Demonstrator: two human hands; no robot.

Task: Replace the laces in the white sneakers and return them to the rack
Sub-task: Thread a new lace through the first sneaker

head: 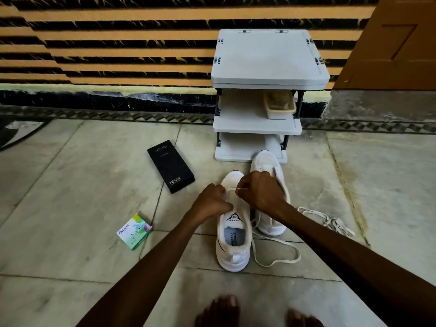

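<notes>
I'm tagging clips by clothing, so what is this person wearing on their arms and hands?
Nothing that shows: the left forearm and right forearm are bare up to the frame's edge, with no sleeve in sight. The left hand and right hand are ungloved, and no watch, bracelet or ring is visible on them.

Pale stone-tile floor, dark seams, scuffed. Wall banded orange and black. Black skirting along its base. Brown wooden door at right.

White sneakers, grey rack, black box, seemingly orange-and-black striped wall.
</notes>
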